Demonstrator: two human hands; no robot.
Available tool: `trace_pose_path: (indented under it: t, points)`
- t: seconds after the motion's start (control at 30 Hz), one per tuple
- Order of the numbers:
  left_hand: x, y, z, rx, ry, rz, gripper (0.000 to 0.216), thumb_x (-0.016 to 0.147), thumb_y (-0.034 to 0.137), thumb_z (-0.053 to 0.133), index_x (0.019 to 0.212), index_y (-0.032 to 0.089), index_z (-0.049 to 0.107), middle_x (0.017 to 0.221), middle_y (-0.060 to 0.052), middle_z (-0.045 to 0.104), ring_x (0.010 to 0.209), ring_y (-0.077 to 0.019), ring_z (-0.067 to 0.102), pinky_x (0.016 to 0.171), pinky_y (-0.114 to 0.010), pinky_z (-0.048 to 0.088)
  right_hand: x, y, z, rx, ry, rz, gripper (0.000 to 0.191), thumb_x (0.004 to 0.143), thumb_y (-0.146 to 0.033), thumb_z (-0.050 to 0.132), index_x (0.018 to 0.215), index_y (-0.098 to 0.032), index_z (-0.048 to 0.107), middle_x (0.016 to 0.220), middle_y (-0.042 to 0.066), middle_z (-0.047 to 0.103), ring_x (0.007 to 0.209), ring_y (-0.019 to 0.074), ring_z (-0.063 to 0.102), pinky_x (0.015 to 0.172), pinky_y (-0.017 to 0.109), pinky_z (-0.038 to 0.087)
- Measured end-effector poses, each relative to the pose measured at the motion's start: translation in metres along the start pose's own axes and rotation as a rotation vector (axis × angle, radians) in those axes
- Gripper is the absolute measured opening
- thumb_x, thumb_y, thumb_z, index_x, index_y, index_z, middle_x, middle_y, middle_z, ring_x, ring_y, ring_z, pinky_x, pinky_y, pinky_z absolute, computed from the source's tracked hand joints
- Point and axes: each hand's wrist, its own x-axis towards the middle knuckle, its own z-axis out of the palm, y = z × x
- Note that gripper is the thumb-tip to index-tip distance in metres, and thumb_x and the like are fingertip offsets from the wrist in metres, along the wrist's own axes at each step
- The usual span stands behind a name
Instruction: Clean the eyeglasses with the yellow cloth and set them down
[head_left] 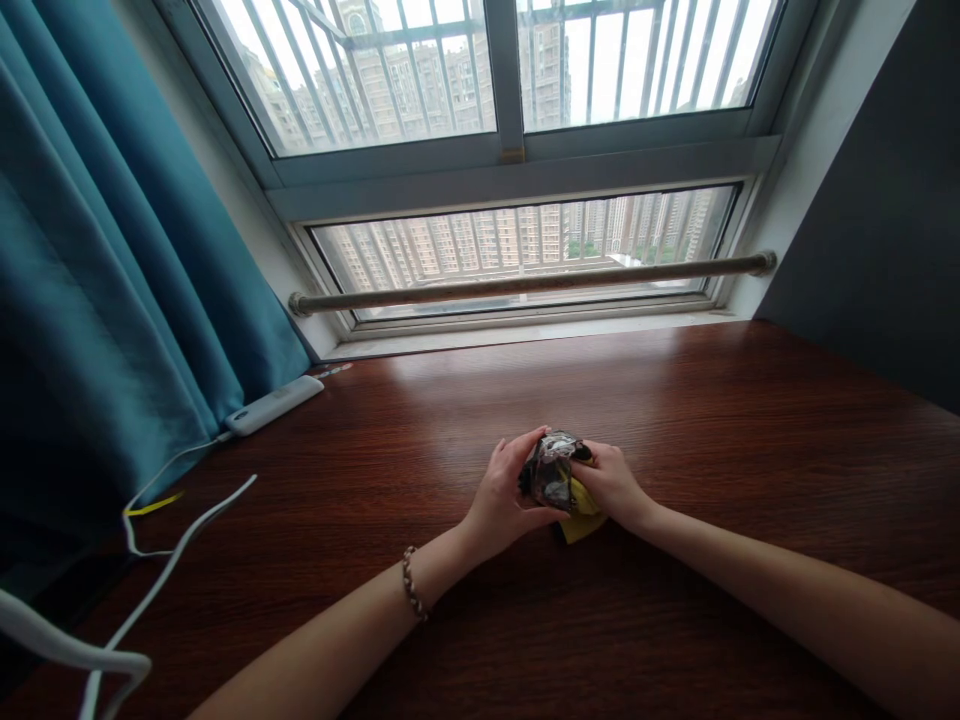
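Over the middle of the dark wood surface, my left hand (pixel 501 502) curves around a small dark, shiny, partly see-through object (pixel 553 478), thumb at its near side and fingers at its far side. I cannot make out its exact kind. From the right, my right hand (pixel 613 488) is closed against the same object, pressing a yellow cloth (pixel 583 522) to it. One corner of the cloth hangs toward me. The right fingertips are partly hidden behind the object and the cloth.
A white power strip (pixel 274 405) with a cord lies at the left by the blue curtain (pixel 142 230). White cables (pixel 172 570) and a yellow strip (pixel 155 505) are nearer me. A horizontal rail (pixel 525 287) crosses the window beyond the wooden surface (pixel 720 420).
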Motion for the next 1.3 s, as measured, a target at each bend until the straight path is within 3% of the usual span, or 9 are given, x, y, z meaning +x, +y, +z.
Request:
trace_pose_path:
  t: [0.23, 0.37, 0.5, 0.6, 0.67, 0.87, 1.0, 1.17, 1.3]
  points:
    - [0.004, -0.0023, -0.0091, -0.054, -0.099, -0.147, 0.089, 0.057, 0.049, 0.084, 0.133, 0.03, 0.043, 0.128, -0.008, 0.054, 0.119, -0.0318, 0.048, 0.111, -0.057, -0.001, -0.0041, -0.0006, -0.0003, 0.008, -0.016, -0.022, 0.034, 0.081, -0.044, 0.058, 0.093, -0.013, 0.064, 0.087, 0.006, 0.066, 0.08, 0.0212, 0.059, 0.071, 0.029, 0.041]
    - [0.0047, -0.0049, -0.0092, -0.088, -0.113, -0.162, 0.046, 0.076, 0.057, 0.066, 0.11, 0.026, 0.064, 0.125, -0.009, 0.057, 0.12, -0.0319, 0.046, 0.111, -0.056, 0.007, -0.0026, -0.0021, 0.0, 0.012, 0.006, -0.015, 0.035, 0.08, -0.047, 0.058, 0.088, -0.014, 0.065, 0.085, 0.005, 0.066, 0.079, 0.0208, 0.058, 0.07, 0.029, 0.041]
    - [0.0035, -0.0061, -0.0047, -0.117, -0.082, -0.104, 0.067, 0.073, 0.063, 0.066, 0.125, 0.021, 0.053, 0.126, -0.014, 0.053, 0.12, -0.0331, 0.045, 0.109, -0.055, 0.017, -0.001, -0.0035, -0.0001, 0.007, 0.054, -0.01, 0.033, 0.078, -0.046, 0.057, 0.076, -0.014, 0.064, 0.074, 0.004, 0.064, 0.071, 0.0195, 0.056, 0.065, 0.027, 0.039]
    - [0.0023, -0.0049, -0.0013, -0.089, -0.057, -0.017, 0.096, 0.063, 0.053, 0.079, 0.141, 0.025, 0.03, 0.136, -0.015, 0.044, 0.124, -0.0332, 0.041, 0.109, -0.052, 0.022, -0.0008, -0.0029, 0.0004, 0.019, 0.061, -0.009, 0.033, 0.078, -0.045, 0.054, 0.072, -0.014, 0.062, 0.07, 0.004, 0.062, 0.067, 0.0184, 0.054, 0.062, 0.026, 0.038]
    - [0.0019, -0.0031, -0.0004, -0.059, -0.042, 0.034, 0.096, 0.064, 0.045, 0.081, 0.141, 0.03, 0.026, 0.139, -0.013, 0.041, 0.125, -0.0314, 0.041, 0.11, -0.05, 0.023, -0.0007, -0.0017, 0.0008, 0.027, 0.044, -0.011, 0.034, 0.078, -0.045, 0.053, 0.069, -0.013, 0.062, 0.068, 0.003, 0.061, 0.066, 0.0179, 0.053, 0.061, 0.026, 0.037]
    - [0.002, 0.0012, -0.0032, -0.056, -0.011, 0.099, 0.084, 0.064, 0.038, 0.083, 0.134, 0.028, 0.037, 0.132, -0.011, 0.047, 0.125, -0.0301, 0.041, 0.11, -0.049, 0.025, -0.0019, 0.0014, 0.0004, 0.019, -0.011, -0.027, 0.028, 0.075, -0.037, 0.053, 0.066, -0.012, 0.062, 0.065, 0.003, 0.06, 0.063, 0.0174, 0.052, 0.059, 0.026, 0.036]
    - [0.0012, -0.003, -0.0048, -0.086, -0.037, -0.05, 0.09, 0.056, 0.046, 0.086, 0.132, 0.024, 0.044, 0.13, -0.013, 0.05, 0.124, -0.0338, 0.041, 0.111, -0.057, 0.014, -0.0032, 0.0016, -0.0009, 0.041, -0.028, -0.036, 0.026, 0.078, -0.036, 0.056, 0.086, -0.013, 0.067, 0.082, 0.004, 0.066, 0.075, 0.0198, 0.057, 0.068, 0.027, 0.04]
    - [0.0038, -0.0084, -0.0059, -0.12, -0.102, -0.111, 0.063, 0.065, 0.053, 0.078, 0.117, 0.021, 0.061, 0.129, -0.012, 0.052, 0.129, -0.0348, 0.034, 0.109, -0.053, 0.023, -0.0015, 0.0031, -0.0011, 0.075, -0.009, -0.015, 0.036, 0.081, -0.046, 0.057, 0.091, -0.013, 0.067, 0.086, 0.005, 0.066, 0.079, 0.0208, 0.058, 0.071, 0.028, 0.042]
    - [0.0036, -0.0075, -0.0036, -0.09, -0.112, -0.05, 0.075, 0.066, 0.055, 0.076, 0.127, 0.019, 0.052, 0.132, -0.014, 0.049, 0.128, -0.0342, 0.036, 0.11, -0.051, 0.024, 0.0013, 0.0062, 0.0002, 0.097, 0.032, 0.032, 0.039, 0.077, -0.05, 0.058, 0.081, -0.011, 0.067, 0.077, 0.006, 0.065, 0.072, 0.0211, 0.056, 0.066, 0.028, 0.042]
